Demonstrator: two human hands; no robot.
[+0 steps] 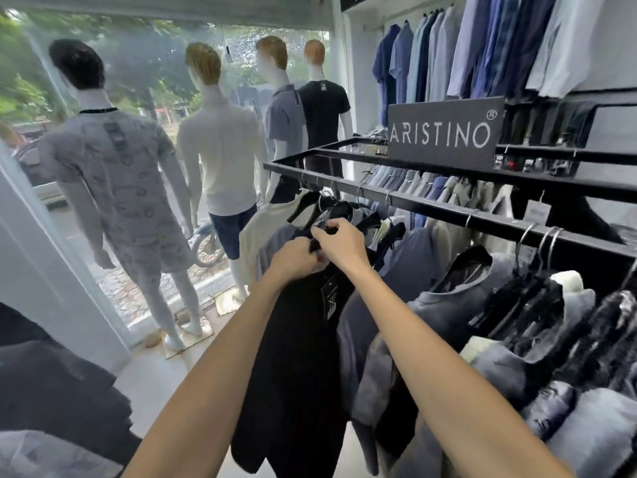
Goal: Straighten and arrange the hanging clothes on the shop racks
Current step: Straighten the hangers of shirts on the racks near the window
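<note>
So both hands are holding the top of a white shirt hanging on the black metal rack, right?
Not quite. The head view shows the left hand and right hand holding the top of a black fabric shirt, not a white one, hanging on the black metal rack.

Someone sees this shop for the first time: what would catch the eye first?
In the centre, the left hand and right hand grip the top of a black hanging shirt at the black metal rack. Four dressed white mannequins stand at the window, left; a dark ARISTINO sign sits on the rack, upper right.
</note>
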